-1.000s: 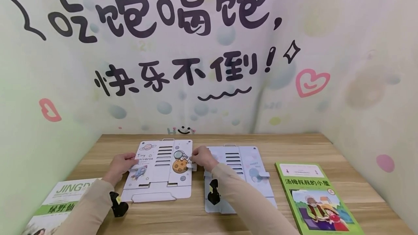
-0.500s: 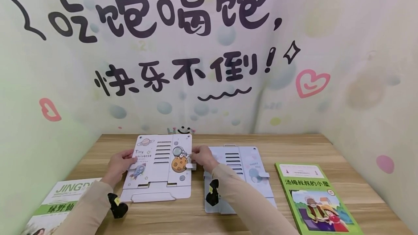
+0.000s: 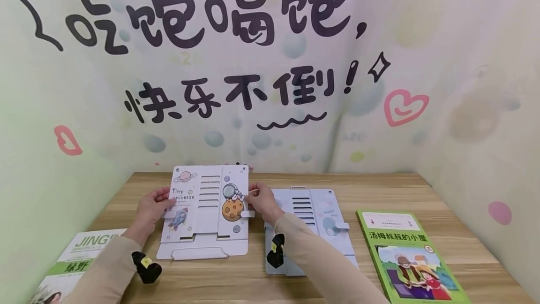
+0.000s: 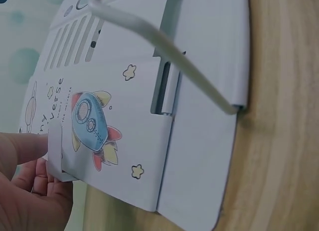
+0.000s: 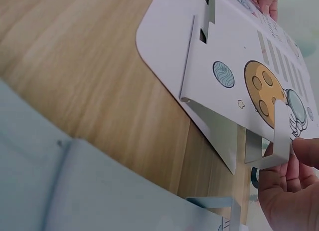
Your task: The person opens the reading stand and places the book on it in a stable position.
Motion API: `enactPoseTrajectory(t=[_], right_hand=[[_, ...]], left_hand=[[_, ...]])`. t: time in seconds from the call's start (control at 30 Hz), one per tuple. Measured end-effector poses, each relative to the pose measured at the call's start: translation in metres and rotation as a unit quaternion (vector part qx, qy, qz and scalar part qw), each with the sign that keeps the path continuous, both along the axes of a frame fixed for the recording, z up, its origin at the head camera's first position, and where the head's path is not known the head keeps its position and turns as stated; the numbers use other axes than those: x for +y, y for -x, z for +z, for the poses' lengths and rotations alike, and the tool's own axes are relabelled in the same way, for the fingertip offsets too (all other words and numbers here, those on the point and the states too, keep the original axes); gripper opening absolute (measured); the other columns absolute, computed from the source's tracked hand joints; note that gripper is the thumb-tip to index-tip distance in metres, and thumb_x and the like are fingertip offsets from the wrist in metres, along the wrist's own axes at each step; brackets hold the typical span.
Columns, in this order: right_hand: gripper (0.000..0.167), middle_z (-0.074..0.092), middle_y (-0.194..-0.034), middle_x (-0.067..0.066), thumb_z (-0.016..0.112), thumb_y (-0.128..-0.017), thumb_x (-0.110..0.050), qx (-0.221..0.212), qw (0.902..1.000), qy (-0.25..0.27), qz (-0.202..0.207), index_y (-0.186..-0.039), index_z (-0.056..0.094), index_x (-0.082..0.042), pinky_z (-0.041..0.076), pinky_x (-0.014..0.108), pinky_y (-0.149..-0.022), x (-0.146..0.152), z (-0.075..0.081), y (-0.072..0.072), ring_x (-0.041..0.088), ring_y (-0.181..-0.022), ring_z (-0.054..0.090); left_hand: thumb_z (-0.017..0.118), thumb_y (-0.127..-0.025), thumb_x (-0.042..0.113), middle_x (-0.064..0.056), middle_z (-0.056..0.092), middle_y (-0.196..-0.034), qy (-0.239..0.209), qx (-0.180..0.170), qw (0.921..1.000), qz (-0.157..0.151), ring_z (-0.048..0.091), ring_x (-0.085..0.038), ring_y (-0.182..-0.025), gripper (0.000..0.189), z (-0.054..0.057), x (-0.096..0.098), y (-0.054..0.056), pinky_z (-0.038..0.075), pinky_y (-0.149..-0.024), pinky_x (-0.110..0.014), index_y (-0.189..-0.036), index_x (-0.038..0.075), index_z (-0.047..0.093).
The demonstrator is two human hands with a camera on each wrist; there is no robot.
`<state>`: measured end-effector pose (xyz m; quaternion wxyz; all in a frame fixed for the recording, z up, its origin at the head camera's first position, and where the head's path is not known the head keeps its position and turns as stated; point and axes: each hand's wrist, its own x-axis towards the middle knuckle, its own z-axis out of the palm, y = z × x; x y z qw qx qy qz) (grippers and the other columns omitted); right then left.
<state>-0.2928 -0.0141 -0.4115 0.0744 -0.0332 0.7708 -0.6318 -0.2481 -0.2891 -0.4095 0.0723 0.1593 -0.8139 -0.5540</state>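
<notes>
A white metal book stand (image 3: 208, 229) printed with a rocket, an astronaut and "Tiny universe" stands on the table, its back panel tilted up from the flat base. My left hand (image 3: 151, 208) pinches the panel's left edge near a side clip, thumb in front and fingers behind. On the opposite edge, my right hand (image 3: 261, 201) pinches beside the other clip (image 5: 281, 136), just by the astronaut picture. The right wrist view shows a gap between panel and base. A bent wire (image 4: 169, 49) sticks out at the stand's front.
A second, pale blue book stand (image 3: 325, 212) lies flat under my right forearm. To its right is a green picture-covered book (image 3: 413, 257). Another book (image 3: 76, 266) lies at the left, partly under my left sleeve. A printed wall (image 3: 270, 149) rises behind the table.
Both hands have raised the space-print stand's back panel, so its top edge sits higher and leans up more. The blue stand and the books stay in place.
</notes>
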Motion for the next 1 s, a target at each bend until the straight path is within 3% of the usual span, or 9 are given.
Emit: enactPoseTrajectory(t=[0.2, 0.43, 0.73, 1.0], right_hand=[[0.022, 0.05, -0.078, 0.003, 0.06, -0.083, 0.007, 0.023, 0.9997, 0.006, -0.002, -0.103, 0.055, 0.002, 0.048, 0.02, -0.057, 0.001, 0.004, -0.005, 0.012, -0.068, 0.049], [0.021, 0.05, -0.079, 0.003, 0.06, -0.084, 0.006, 0.049, 0.9987, 0.008, 0.006, -0.103, 0.054, 0.001, 0.049, 0.021, -0.059, 0.003, 0.006, -0.011, 0.012, -0.07, 0.049], [0.019, 0.051, -0.078, 0.003, 0.06, -0.083, 0.007, 0.087, 0.9958, 0.021, 0.018, -0.1, 0.054, 0.003, 0.048, 0.022, -0.059, 0.005, 0.007, -0.015, 0.011, -0.069, 0.048], [0.018, 0.052, -0.081, 0.003, 0.061, -0.085, 0.004, 0.108, 0.9939, 0.002, 0.024, -0.1, 0.054, 0.0, 0.05, 0.022, -0.059, 0.007, 0.01, -0.022, 0.012, -0.07, 0.049]], left_hand=[[0.064, -0.086, 0.006, 0.0, 0.055, -0.097, -0.016, 0.005, 0.9998, 0.004, 0.049, -0.01, -0.085, 0.046, 0.004, -0.002, -0.002, 0.045, -0.068, -0.012, -0.128, -0.005, 0.047], [0.061, -0.09, 0.008, -0.007, 0.054, -0.104, -0.005, 0.002, 0.9997, -0.024, 0.048, -0.009, -0.085, 0.048, 0.013, -0.004, -0.01, 0.044, -0.067, -0.011, -0.131, -0.007, 0.041], [0.059, -0.09, 0.007, -0.005, 0.052, -0.104, -0.005, 0.001, 0.9991, -0.041, 0.047, -0.004, -0.084, 0.052, 0.017, -0.005, -0.016, 0.045, -0.07, -0.01, -0.134, -0.008, 0.036], [0.058, -0.09, 0.006, -0.002, 0.052, -0.101, 0.001, 0.008, 0.9987, -0.05, 0.047, -0.002, -0.082, 0.049, 0.019, -0.006, -0.021, 0.045, -0.07, -0.011, -0.132, -0.009, 0.037]])
